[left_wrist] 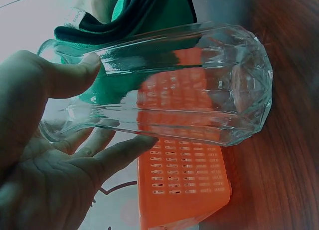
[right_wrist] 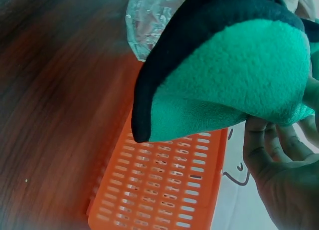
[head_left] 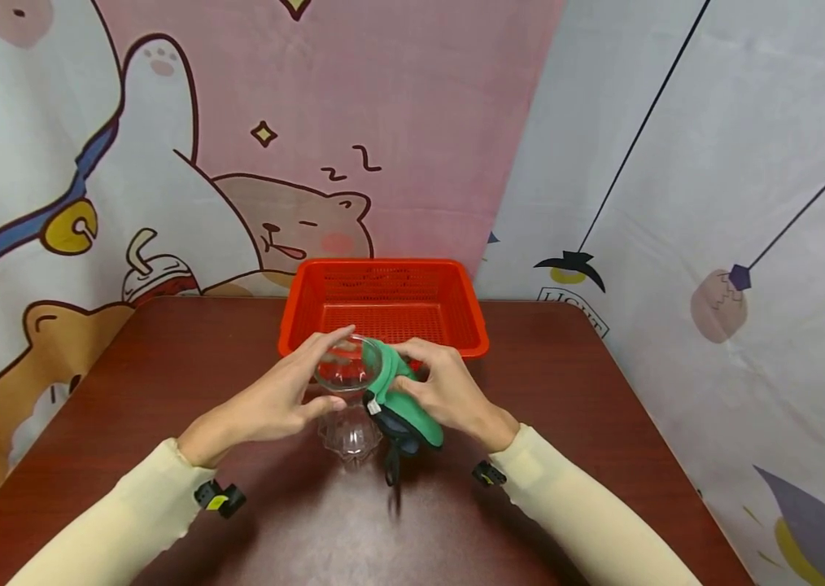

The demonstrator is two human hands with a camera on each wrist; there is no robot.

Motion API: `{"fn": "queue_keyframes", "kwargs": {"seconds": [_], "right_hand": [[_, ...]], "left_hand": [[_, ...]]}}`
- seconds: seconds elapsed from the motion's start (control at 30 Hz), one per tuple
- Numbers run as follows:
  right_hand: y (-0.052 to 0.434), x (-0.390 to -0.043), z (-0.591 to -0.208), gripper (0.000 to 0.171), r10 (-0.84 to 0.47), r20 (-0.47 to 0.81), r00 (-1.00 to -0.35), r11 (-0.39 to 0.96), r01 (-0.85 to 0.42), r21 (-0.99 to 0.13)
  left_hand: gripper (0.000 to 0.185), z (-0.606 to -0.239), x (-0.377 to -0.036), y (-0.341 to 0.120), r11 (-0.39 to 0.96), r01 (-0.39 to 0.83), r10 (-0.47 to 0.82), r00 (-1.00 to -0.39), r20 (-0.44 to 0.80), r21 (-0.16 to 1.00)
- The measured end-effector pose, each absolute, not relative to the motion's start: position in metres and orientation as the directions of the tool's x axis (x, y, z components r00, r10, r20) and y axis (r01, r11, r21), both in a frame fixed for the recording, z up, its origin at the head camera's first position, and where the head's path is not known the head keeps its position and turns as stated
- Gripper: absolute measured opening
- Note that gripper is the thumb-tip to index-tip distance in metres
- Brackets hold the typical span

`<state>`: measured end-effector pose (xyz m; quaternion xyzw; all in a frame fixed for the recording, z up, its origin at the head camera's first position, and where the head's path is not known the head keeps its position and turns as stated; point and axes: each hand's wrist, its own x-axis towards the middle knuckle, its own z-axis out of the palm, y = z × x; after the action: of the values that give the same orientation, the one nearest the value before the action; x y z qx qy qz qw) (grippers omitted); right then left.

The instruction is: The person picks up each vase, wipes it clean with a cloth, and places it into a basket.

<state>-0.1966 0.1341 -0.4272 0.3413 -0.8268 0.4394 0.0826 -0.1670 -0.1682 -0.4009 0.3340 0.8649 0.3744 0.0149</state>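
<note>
The vase (head_left: 351, 427) was held by the left hand (head_left: 273, 403) near its rim, the neck being taken between the thumb on the near side and the fingers on the far side. The left grip was spread about as far as the neck was wide. The vase, made of clear glass with a faceted base, was positioned upright, mouth uppermost, over the middle of the bench (head_left: 544, 391) and in front of the basket (head_left: 398, 289); whether its base was in contact with the bench could not be determined. The cloth (head_left: 416, 411) was pinched between the thumb and fingers of the right hand (head_left: 452, 395), the right grip being closed down on the folded fabric. The cloth, green with dark edging, was located at the right side of the vase, at the rim; whether any part was inserted into the mouth could not be established. A white label (head_left: 373, 405) was exposed on the edging, and a dark loop (head_left: 392, 468) was suspended from the lower end. In the left wrist view, the cloth and the basket were seen through the vase. In the right wrist view, the fingertips were partly hidden by the cloth. The basket, red with slotted walls, was placed at the far side of the bench, beyond both hands. Cream sleeves (head_left: 581, 505) were worn on both arms. A backdrop (head_left: 427, 122) printed with cartoon animals was hung behind the bench.
</note>
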Motion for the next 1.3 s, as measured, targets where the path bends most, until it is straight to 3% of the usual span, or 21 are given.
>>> {"fn": "queue_keyframes", "kwargs": {"seconds": [0.3, 0.73, 1.3], "right_hand": [[0.13, -0.196, -0.429, 0.033, -0.532, 0.443, -0.722, 0.403, -0.676, -0.617], [0.133, -0.193, -0.431, 0.045, -0.597, 0.405, -0.692, 0.443, -0.706, -0.553], [0.139, -0.197, -0.45, 0.038, -0.681, 0.265, -0.682, 0.516, -0.705, -0.486]], "left_hand": [[0.106, -0.401, -0.168, -0.169, 0.463, 0.558, 0.602, -0.768, 0.218, 0.689], [0.105, -0.402, -0.169, -0.169, 0.447, 0.559, 0.616, -0.758, 0.212, 0.699], [0.106, -0.402, -0.17, -0.169, 0.457, 0.531, 0.614, -0.769, 0.179, 0.714]]}}
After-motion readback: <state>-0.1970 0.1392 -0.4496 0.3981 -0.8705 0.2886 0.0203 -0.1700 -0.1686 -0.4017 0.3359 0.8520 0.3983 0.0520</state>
